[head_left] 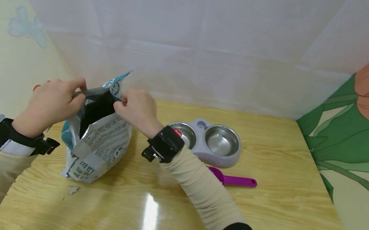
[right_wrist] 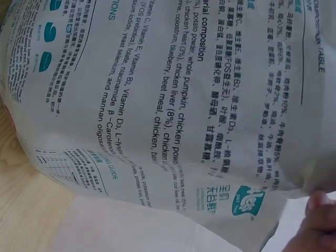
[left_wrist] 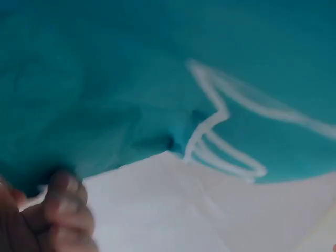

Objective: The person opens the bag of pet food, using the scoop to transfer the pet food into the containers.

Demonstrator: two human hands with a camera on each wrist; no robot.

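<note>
Your left hand (head_left: 52, 102) and right hand (head_left: 137, 109) each pinch one side of the bag's (head_left: 99, 143) top rim, fingers curled on the foil, holding its mouth spread. The bag stands upright on the table (head_left: 262, 215), mouth up, inside dark. To its right sit two empty steel bowls (head_left: 217, 141) and a purple scoop (head_left: 236, 181).

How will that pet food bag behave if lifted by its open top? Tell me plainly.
The bag looks floppy: its creased foil sides buckle where the left hand and right hand pinch the rim. It leans, so it may tip if released. The glossy film probably slips in a loose grip.
</note>
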